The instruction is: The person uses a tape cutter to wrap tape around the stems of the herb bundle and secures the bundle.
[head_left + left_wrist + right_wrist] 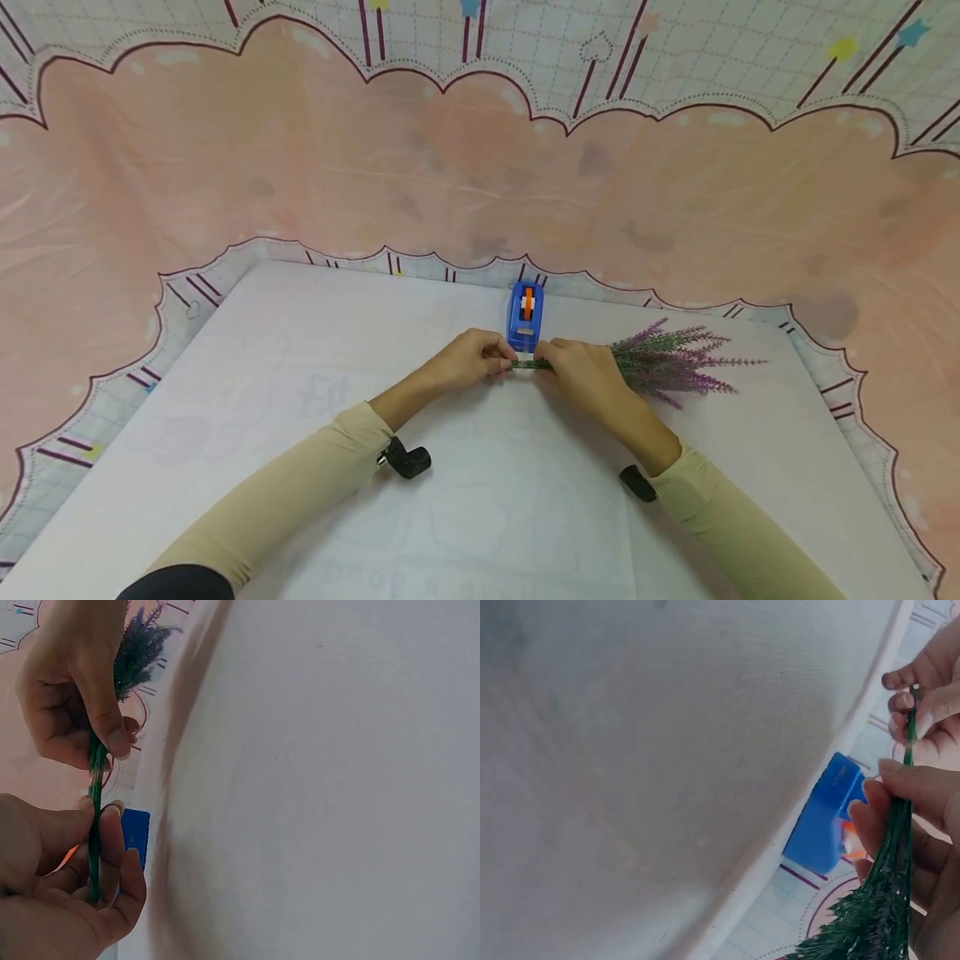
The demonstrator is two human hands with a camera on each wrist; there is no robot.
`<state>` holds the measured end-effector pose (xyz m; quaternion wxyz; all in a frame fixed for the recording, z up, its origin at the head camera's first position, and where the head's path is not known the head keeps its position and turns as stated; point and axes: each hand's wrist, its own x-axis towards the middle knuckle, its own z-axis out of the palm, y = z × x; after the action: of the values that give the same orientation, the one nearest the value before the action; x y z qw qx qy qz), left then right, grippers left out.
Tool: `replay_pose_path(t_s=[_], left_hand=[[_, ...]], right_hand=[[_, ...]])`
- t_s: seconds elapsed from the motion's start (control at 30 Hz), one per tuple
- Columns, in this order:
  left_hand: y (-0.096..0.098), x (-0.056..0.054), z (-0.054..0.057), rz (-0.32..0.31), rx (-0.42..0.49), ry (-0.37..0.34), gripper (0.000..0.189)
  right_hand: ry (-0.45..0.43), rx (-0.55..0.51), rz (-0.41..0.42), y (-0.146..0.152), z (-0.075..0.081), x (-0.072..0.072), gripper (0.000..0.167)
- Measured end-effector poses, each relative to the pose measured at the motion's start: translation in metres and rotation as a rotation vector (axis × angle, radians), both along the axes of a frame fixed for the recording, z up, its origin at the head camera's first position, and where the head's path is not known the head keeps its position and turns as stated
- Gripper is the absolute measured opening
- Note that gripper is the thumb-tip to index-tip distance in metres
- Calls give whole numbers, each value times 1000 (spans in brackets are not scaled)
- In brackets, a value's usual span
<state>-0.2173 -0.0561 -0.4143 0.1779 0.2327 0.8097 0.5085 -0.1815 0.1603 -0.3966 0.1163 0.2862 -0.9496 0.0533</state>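
A bunch of artificial lavender (678, 360) with purple and green heads lies sideways between both hands, its heads to the right. My left hand (474, 358) pinches the lower end of the green stems (94, 855) between thumb and fingers. Closer to the flower heads, my right hand (592, 379) grips the same stems. In the gap between the hands a shiny, pale band, like clear tape (96, 778), shows on the stems. Just beyond the hands stands a blue tape dispenser (525, 315) with an orange hub.
The hands work above a white table (450, 517). Past its far edge hangs a peach cloth (450, 167) with a scalloped, star-patterned border. Black camera mounts (408, 460) sit at both wrists.
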Motion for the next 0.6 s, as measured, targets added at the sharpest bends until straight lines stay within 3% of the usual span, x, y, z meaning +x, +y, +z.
replay_pose_path(t_s=[0.33, 0.6], left_hand=[[-3, -4, 1, 6, -71, 88, 15], [-1, -6, 1, 27, -103, 111, 16]], right_hand=[[17, -27, 13, 1, -2, -1, 11], [25, -38, 1, 0, -1, -3, 10]])
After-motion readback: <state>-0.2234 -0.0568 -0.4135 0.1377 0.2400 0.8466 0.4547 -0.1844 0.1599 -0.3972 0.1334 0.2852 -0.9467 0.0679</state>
